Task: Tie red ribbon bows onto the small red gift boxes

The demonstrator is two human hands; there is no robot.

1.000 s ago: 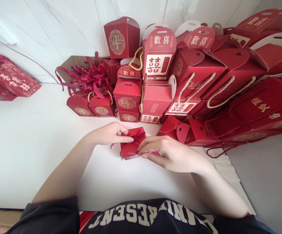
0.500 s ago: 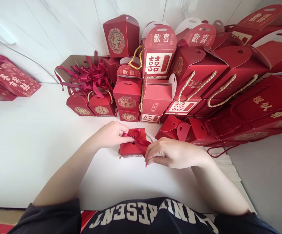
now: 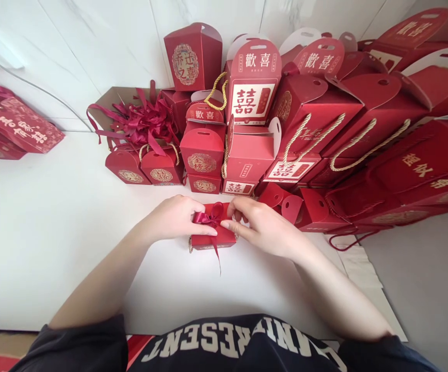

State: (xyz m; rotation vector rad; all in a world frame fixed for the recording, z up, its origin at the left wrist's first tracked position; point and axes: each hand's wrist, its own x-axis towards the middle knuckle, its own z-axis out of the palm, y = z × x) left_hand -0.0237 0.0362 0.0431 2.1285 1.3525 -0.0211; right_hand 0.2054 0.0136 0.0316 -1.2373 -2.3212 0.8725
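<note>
A small red gift box (image 3: 224, 239) with twisted gold cord at its sides sits on the white table in front of me. Across its top lies a dark red ribbon bow (image 3: 207, 219), one loop standing up and a thin tail hanging over the front edge. My left hand (image 3: 175, 218) is closed on the left part of the ribbon, thumb pressed near the knot. Over the box's right side is my right hand (image 3: 265, 226), its thumb and forefinger apart beside the bow. Whether those fingertips touch the ribbon is hard to see.
Stacked red gift boxes (image 3: 253, 150) line the tiled wall. An open carton of loose ribbons (image 3: 146, 121) stands behind small boxes. Larger red bags (image 3: 421, 165) fill the right side, and a patterned red box (image 3: 26, 124) lies at far left.
My right hand has let go of the ribbon tail at the front right and moved up and back beside the bow. The tail now hangs over the box's front. My left hand stays nearly in place.
</note>
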